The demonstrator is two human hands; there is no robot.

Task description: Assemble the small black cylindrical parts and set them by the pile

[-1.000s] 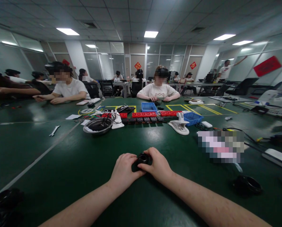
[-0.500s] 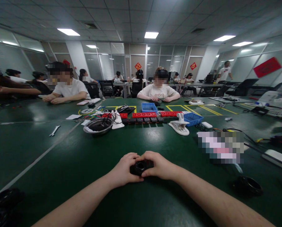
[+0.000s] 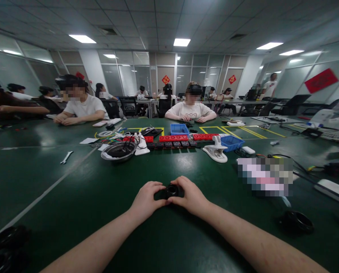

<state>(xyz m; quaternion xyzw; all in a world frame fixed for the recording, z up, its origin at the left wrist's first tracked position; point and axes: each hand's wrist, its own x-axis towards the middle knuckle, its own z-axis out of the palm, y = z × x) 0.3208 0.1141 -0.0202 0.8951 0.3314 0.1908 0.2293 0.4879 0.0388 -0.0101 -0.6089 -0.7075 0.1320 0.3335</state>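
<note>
A small black ring-shaped part [image 3: 172, 190] with a round hole facing up is between my hands, over the near middle of the green table. My right hand [image 3: 191, 196] is closed around its right side, fingers behind and thumb in front. From the left, my left hand [image 3: 147, 198] curves its fingers and thumb to the part's left edge, with a gap showing inside the curl. To the right lies another black ring-shaped part [image 3: 298, 223]. Dark rounded parts [image 3: 10, 238] sit at the near left edge, partly cut off.
Across the table [image 3: 124, 197] stand a metal bowl [image 3: 118, 159] with dark contents, red sockets [image 3: 173, 138], white clamps [image 3: 216, 151] and blue bins [image 3: 232, 143]. A wrench [image 3: 66, 157] lies at left, a blurred-out package [image 3: 264, 176] at right. Co-workers sit opposite.
Both hands and the black part have shifted slightly away from me. The part has moved rightward, and my left fingers now reach less far around it.
</note>
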